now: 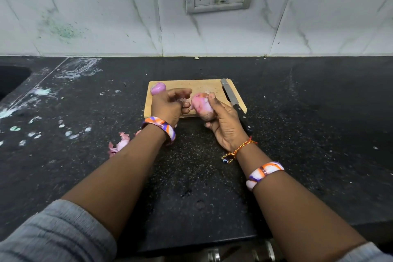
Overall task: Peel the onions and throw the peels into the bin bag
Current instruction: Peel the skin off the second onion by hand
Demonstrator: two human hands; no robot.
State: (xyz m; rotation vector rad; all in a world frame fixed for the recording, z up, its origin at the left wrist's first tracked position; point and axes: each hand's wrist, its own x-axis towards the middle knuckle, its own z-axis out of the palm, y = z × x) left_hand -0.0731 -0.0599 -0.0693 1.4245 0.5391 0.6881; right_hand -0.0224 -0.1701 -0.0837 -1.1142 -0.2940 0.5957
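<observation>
- Landmark: pale rectangular wooden chopping board (197,86), lying on the black speckled stone table (297,112); all places below are given from this board
- Half-peeled pink-purple onion (201,104): held above the board's near edge, right of its middle; papery outer skin partly off, pale flesh showing at the top
- Right hand (225,125): at the board's near right corner, fingers (211,98) curled round the onion and cupping it from below, thumb on top
- Left hand (170,106): over the board's near left part, fingers loosely curled, tips close to the onion; whether they pinch a strip of skin cannot be told
- Peeled smooth purple onion (158,88): resting on the board's far left corner
- Steel knife with black handle (234,102): lying along the board's right edge, handle overhanging toward the person
- Pink onion peels (119,144): loose on the table, near and left of the board
- Bin bag: not in view
- Handling advice, as judgement: steady the onion in the right hand, catch a loose skin edge with the left fingertips, pull root-to-tip in long strips, turn the bulb between pulls, keep clear of the blade, gather peels together for one trip to the bag
</observation>
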